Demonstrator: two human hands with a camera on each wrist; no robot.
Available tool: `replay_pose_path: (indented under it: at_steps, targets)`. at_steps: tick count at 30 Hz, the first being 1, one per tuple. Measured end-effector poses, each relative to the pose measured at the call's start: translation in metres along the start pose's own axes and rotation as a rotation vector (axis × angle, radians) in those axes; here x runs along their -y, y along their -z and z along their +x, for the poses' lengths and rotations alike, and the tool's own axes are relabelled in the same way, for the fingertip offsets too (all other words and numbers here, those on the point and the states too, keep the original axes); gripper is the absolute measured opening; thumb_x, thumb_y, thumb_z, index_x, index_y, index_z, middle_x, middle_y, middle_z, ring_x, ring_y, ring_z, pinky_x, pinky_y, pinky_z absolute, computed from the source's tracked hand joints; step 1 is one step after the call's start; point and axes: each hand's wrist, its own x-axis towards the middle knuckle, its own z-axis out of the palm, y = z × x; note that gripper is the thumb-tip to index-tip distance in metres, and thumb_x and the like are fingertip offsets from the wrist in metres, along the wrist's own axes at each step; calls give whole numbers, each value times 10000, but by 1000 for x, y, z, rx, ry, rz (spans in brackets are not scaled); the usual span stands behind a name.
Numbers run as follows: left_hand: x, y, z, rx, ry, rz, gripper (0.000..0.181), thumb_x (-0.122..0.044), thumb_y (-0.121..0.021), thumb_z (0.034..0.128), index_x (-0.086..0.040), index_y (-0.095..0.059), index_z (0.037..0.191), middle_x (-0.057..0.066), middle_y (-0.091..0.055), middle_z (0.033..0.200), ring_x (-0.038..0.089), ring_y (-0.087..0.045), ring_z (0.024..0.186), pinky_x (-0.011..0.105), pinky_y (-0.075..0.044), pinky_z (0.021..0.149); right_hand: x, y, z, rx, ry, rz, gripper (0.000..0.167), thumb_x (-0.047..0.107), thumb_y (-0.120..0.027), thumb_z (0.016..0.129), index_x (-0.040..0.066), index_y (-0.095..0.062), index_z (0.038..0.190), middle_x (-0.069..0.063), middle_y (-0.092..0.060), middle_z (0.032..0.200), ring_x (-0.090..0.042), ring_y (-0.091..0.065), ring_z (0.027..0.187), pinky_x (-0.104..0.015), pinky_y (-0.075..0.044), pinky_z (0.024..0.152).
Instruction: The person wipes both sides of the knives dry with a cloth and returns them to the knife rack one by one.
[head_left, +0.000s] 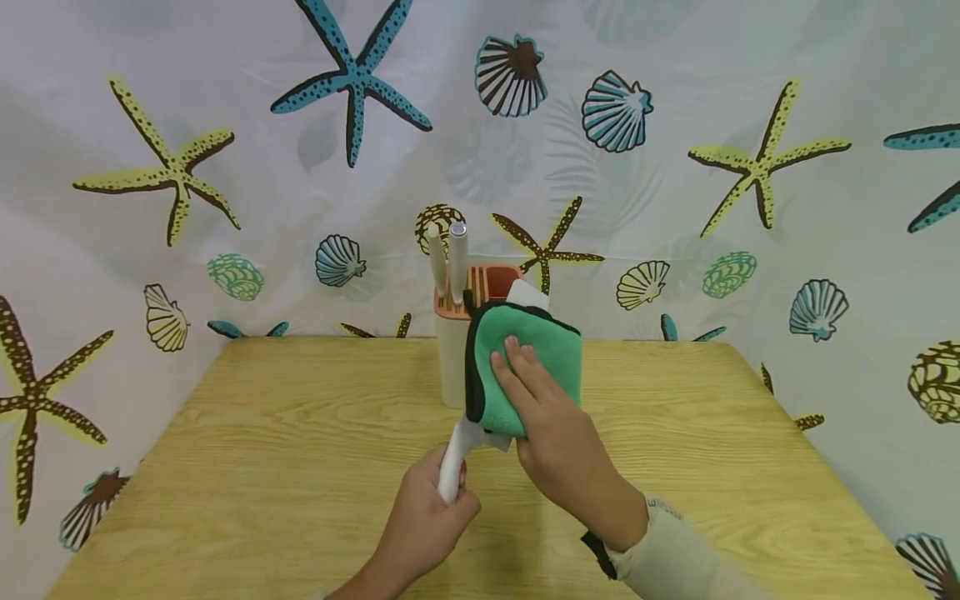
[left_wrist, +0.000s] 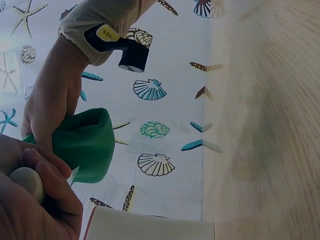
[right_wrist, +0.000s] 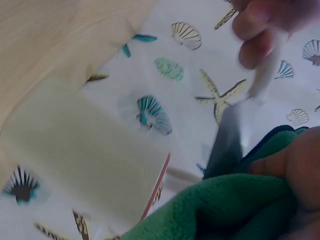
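In the head view, my left hand (head_left: 423, 517) grips the white handle of a kitchen knife (head_left: 452, 467) with a broad blade. My right hand (head_left: 562, 450) holds a green cloth (head_left: 558, 358) with dark edging around that blade, fingers laid along its face. Only the blade's far end and its heel show past the cloth. From the right wrist view, part of the grey blade (right_wrist: 227, 137) appears between handle and cloth, slightly blurred. Seen from the left wrist, the fingers (left_wrist: 55, 190) curl round the handle's butt, and the folded cloth (left_wrist: 90, 145) hides most of the blade.
Behind the cloth stands a cream knife block (head_left: 453, 367) with an orange slotted top. Two white-handled utensils (head_left: 457, 258) stand in its slots. The wooden table (head_left: 300, 433) ends at a hanging sheet (head_left: 420, 192) printed with starfish and shells.
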Motion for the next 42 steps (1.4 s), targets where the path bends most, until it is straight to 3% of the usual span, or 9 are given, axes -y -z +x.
replay_pose_path:
  at_steps: [7,13,20,23,28,32,35,38,42]
  targets:
    - [-1,7,9,34,-44,-41,152,74,-544,874,-7,-568,1000,16,-496,644,20,-447,479,198,-426,456,26,2,-20,80,79,90,833,-198,-539,693,102,-494,1469,-91,-451,1559,-292,-483,1411,-417,-545,1007]
    - [-1,15,11,192,-49,-240,166,-87,-523,1016,54,-459,1077,-22,-550,581,36,-497,401,266,-431,330,37,10,-34,163,107,196,952,-164,-534,615,154,-443,1508,-59,-420,1582,-257,-489,1408,-282,-583,865]
    - [-2,14,7,245,-86,-387,282,76,-433,938,118,-448,1216,-76,-446,553,1,-364,349,234,-281,270,34,11,-31,29,84,100,923,-147,-546,612,163,-489,1480,-56,-454,1561,-262,-530,1374,-272,-593,740]
    - [-4,12,5,279,-83,-433,175,-53,-432,1019,106,-480,1073,-88,-434,540,-9,-370,354,224,-280,271,28,11,-26,-45,57,39,874,-149,-543,633,155,-527,1452,-63,-477,1545,-264,-531,1373,-202,-526,577]
    - [-4,10,1,333,-81,-539,395,-243,-292,1089,94,-404,917,-114,-442,563,-24,-393,386,215,-280,288,11,12,-13,-85,-31,-33,895,-119,-575,659,169,-462,1499,-92,-441,1568,-310,-571,1317,-151,-288,413]
    - [-3,8,1,355,-107,-582,377,-232,-281,1098,106,-371,957,-113,-455,618,-25,-403,417,235,-263,293,-9,11,2,-52,-116,10,917,-123,-561,722,173,-340,1561,-95,-317,1636,-295,-686,988,-178,-277,425]
    - [-1,5,3,375,-94,-580,298,-240,-346,1097,23,-417,976,-111,-506,676,-30,-421,442,198,-290,327,-20,8,6,-39,-168,79,895,-143,-551,772,151,-291,1577,-97,-268,1655,-195,-605,659,-187,-315,443]
    - [0,3,3,434,-71,-590,182,-226,-404,1087,-52,-456,1070,-102,-653,782,-27,-493,485,151,-386,400,-20,5,1,-33,-129,133,878,-163,-540,772,115,-302,1570,-120,-283,1645,-82,-459,523,-160,-314,447]
    - [0,4,7,496,-105,-584,195,-149,-461,1065,26,-458,1151,-72,-764,948,-18,-591,539,159,-489,473,-7,7,-8,-68,-1,115,891,-184,-537,709,121,-391,1533,-120,-396,1580,-35,-411,534,-109,-253,432]
